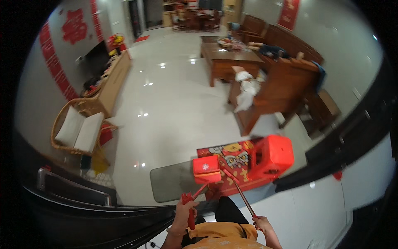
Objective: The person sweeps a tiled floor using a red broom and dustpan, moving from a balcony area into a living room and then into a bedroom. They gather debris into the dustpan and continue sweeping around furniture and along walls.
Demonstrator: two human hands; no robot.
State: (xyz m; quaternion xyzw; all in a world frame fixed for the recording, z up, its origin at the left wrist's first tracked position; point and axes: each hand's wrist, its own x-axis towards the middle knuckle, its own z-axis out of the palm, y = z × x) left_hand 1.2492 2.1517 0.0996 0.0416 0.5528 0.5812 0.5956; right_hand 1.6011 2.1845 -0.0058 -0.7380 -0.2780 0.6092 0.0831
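My left hand (188, 210) grips the red handle of a long-handled dustpan. Its red pan (206, 165), edged with a row of comb teeth, is over the overlap of a grey mat (171, 182) and a red patterned mat (230, 155). In my right hand (262, 224) is the red end of a thin metallic pole (244, 197). A narrow red head (230, 176), likely a broom's, sits at the pole's far end over the red mat, just right of the pan; its bristles cannot be made out.
A red plastic stool (279, 152) occupies the mat's right end. Dark door frames (335, 143) flank the doorway. Beyond are a wooden armchair (279, 90) with white cloth, a wooden coffee table (231, 56), a person (273, 50) on the bench, and a cushioned rattan chair (88, 133).
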